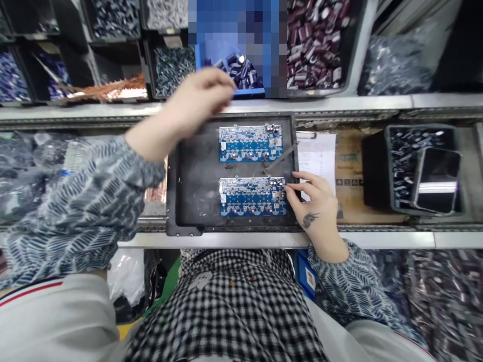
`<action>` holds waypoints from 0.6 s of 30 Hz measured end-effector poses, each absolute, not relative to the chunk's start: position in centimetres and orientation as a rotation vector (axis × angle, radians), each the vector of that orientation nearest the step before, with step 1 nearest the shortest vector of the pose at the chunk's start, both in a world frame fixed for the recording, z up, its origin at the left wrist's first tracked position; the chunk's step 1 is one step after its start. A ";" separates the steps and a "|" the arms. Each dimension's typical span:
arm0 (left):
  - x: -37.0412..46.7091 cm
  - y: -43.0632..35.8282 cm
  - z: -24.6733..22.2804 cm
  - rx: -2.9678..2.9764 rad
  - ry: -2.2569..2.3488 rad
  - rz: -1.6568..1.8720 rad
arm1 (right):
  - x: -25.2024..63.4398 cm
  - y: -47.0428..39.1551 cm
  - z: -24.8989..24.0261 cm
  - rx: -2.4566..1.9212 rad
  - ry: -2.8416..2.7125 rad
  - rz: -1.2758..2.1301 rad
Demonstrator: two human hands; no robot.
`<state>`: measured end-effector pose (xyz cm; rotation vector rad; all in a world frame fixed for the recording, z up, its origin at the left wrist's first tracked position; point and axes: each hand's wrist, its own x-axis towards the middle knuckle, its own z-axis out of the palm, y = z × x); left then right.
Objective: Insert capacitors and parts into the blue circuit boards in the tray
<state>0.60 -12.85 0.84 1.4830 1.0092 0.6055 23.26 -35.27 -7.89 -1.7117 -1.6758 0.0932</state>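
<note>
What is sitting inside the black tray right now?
The black tray holds two blue circuit boards: far board and near board. The right hand touches the near board's right edge, covering the tray's rim there. Nothing under the boards shows.

Near blue circuit board (pixel 252 196) lies flat in black tray (pixel 192 191), part-populated; second blue board (pixel 250 143) flat just beyond it.

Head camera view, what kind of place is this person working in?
Most likely an electronics assembly line. Two blue circuit boards lie in a dark tray on a rail, bins of small components line the shelf behind, and the right hand touches the nearer board while the left hand reaches toward the bins.
</note>
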 end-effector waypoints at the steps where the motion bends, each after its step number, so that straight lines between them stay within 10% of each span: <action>1: 1.7 -15.5 1.0 1.320 0.925 0.497 | 23.2 -35.3 -7.8 -1.718 -1.680 0.079; 18: 4.6 -23.9 -3.8 1.072 0.661 0.133 | 22.4 -36.0 -6.8 -1.813 -1.904 -0.017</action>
